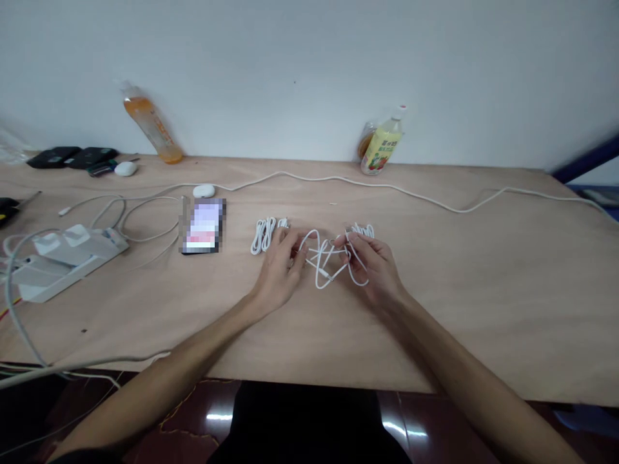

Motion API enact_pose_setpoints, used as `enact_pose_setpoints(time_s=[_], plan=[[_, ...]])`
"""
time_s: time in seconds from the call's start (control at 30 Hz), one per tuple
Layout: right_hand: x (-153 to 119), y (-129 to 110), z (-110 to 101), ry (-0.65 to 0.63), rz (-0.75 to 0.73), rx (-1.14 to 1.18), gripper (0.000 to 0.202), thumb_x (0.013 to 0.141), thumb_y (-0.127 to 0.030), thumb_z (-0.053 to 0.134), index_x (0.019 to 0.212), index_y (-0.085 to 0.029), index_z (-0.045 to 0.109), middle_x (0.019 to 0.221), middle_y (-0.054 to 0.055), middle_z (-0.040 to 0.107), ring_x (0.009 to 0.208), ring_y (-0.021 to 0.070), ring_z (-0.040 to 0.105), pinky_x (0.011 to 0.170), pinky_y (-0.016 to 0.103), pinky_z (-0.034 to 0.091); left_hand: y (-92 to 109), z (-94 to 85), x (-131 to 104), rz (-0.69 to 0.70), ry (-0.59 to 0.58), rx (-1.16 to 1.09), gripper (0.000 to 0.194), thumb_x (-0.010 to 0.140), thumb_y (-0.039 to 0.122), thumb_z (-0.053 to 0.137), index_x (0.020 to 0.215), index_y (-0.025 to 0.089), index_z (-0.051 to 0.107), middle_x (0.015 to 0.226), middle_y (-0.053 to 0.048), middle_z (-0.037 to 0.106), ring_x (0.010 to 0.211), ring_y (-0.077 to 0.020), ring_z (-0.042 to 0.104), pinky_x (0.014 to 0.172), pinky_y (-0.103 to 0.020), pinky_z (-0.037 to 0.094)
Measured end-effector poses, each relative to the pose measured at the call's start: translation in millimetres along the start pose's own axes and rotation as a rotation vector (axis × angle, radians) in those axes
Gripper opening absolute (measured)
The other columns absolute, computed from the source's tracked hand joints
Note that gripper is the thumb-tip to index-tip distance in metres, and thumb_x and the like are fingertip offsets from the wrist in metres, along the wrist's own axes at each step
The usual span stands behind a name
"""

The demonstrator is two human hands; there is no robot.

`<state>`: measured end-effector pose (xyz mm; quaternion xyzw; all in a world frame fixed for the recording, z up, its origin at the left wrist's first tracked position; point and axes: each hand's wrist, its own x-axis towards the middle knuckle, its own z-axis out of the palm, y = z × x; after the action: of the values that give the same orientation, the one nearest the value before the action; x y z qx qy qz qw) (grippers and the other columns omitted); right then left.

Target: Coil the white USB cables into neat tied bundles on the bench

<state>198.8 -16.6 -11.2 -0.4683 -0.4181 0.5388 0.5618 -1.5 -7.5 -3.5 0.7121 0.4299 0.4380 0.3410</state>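
Note:
A loose white cable (pixel 320 274) spreads in uneven loops between my two hands. My left hand (pixel 283 264) has its fingers curled at the cable's left side, touching it. On the other side my right hand (pixel 374 261) pinches the cable between thumb and fingers. Just beyond my left hand lie coiled white cables (pixel 262 236), partly covered by that hand. Another coiled white cable (pixel 363 229) sits behind my right hand's fingers.
A phone (pixel 206 225) and white earbud case (pixel 204 191) lie to the left, before a white power strip (pixel 72 261) with cords. An orange bottle (pixel 152 129) and a yellow bottle (pixel 382 145) stand by the wall. One long white cable (pixel 401 190) crosses the wooden table (pixel 507 283).

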Motion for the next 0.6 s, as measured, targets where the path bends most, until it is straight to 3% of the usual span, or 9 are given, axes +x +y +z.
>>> enact_pose_setpoints(time_s=[0.2, 0.4, 0.6], plan=[[0.6, -1.6, 0.0, -0.052, 0.131, 0.181, 0.043, 0.065, -0.058, 0.097, 0.077, -0.02, 0.081, 0.081, 0.003, 0.074, 0.058, 0.0109, 0.054, 0.055, 0.027, 0.054, 0.2, 3.5, -0.9, -0.054, 0.071, -0.085, 0.019, 0.099, 0.018, 0.063, 0.112, 0.023, 0.076, 0.106, -0.005, 0.059, 0.079, -0.0164, 0.059, 0.07, -0.029, 0.053], [-0.1, -3.3, -1.9, -0.054, 0.186, 0.23, 0.038, 0.069, -0.053, 0.096, 0.081, -0.02, 0.081, 0.073, -0.001, 0.067, 0.054, 0.0095, 0.051, 0.045, 0.022, 0.052, -0.8, 4.6, -0.1, -0.013, 0.074, -0.118, 0.018, 0.098, 0.02, 0.066, 0.109, 0.024, 0.079, 0.107, -0.006, 0.065, 0.087, -0.0185, 0.062, 0.076, -0.03, 0.054], [0.4, -3.4, -2.5, -0.02, 0.128, 0.164, 0.041, 0.07, -0.059, 0.094, 0.082, -0.022, 0.081, 0.065, -0.002, 0.063, 0.053, 0.011, 0.052, 0.043, 0.022, 0.049, -0.5, 3.5, 2.7, -0.291, -0.091, -0.519, 0.025, 0.091, 0.028, 0.079, 0.114, 0.021, 0.072, 0.1, -0.004, 0.067, 0.066, -0.0116, 0.062, 0.059, -0.026, 0.051]])
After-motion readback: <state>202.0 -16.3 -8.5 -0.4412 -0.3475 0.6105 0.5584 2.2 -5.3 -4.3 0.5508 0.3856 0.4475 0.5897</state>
